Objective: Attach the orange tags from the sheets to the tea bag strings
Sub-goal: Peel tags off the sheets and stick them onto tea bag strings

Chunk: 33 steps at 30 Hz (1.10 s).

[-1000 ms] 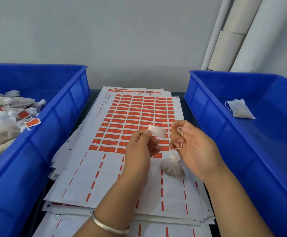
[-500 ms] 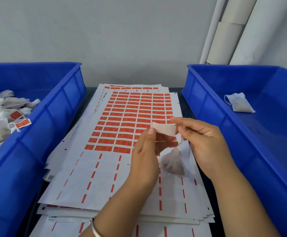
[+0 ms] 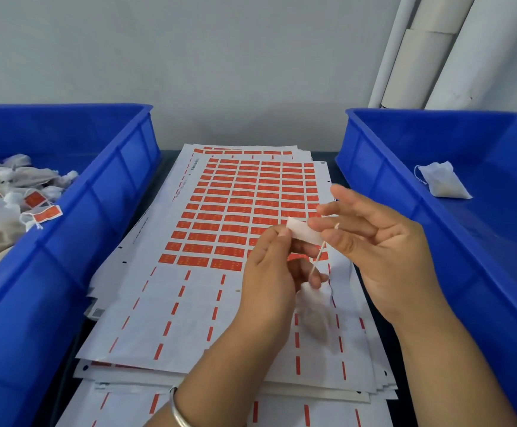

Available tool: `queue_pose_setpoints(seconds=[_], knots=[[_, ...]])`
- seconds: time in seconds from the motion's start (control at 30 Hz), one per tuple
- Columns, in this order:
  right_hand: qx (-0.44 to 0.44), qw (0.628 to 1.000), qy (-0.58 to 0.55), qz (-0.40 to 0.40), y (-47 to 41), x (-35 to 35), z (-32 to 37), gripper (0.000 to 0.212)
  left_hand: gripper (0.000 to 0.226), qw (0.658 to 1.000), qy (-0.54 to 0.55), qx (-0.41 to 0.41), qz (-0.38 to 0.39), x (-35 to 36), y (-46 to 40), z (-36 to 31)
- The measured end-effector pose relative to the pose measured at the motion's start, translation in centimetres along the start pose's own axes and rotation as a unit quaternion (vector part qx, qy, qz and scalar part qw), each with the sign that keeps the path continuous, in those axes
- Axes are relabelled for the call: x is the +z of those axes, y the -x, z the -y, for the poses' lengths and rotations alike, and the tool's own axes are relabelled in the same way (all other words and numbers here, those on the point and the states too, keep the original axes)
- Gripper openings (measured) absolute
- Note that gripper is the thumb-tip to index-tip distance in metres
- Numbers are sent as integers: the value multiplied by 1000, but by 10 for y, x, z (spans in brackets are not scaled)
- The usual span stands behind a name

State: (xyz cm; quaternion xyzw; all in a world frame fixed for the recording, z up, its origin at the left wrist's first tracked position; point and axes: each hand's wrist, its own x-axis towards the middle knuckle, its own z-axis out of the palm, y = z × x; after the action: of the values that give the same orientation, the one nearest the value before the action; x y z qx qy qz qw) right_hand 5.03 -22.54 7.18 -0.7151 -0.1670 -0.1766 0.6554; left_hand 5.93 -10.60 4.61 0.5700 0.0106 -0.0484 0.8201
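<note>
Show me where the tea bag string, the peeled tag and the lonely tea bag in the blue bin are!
tea bag string (image 3: 318,259), head view, middle of the string.
peeled tag (image 3: 304,232), head view, its white back.
lonely tea bag (image 3: 443,181), head view, centre of the pouch.

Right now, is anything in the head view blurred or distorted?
Head view: the tea bag hanging below the hands is motion-blurred; the tag and string stay fairly sharp; wide-angle bends the blue bins' rims; lighting is even, no glare.

Sheets (image 3: 189,303) between two bins (image 3: 103,211)
</note>
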Motion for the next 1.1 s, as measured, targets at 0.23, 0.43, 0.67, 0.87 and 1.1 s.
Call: queue_pose_setpoints(seconds=[0.23, 0.43, 0.67, 0.87, 1.1], knots=[[65, 996, -31, -59, -2, -2, -11, 31, 25, 999, -25, -31, -19, 4, 5, -7], [91, 994, 10, -58, -1, -1, -14, 27, 27, 997, -36, -52, -44, 5, 6, -11], [98, 992, 30, -69, -2, -2, -18, 27, 24, 996, -46, -63, -34, 5, 6, -14], [103, 991, 26, -78, -3, -2, -23, 31, 27, 998, -51, -29, 6, 3, 6, -15], [115, 989, 9, -88, -5, -4, -26, 29, 21, 988, -125, 79, 37, 2, 4, -9]])
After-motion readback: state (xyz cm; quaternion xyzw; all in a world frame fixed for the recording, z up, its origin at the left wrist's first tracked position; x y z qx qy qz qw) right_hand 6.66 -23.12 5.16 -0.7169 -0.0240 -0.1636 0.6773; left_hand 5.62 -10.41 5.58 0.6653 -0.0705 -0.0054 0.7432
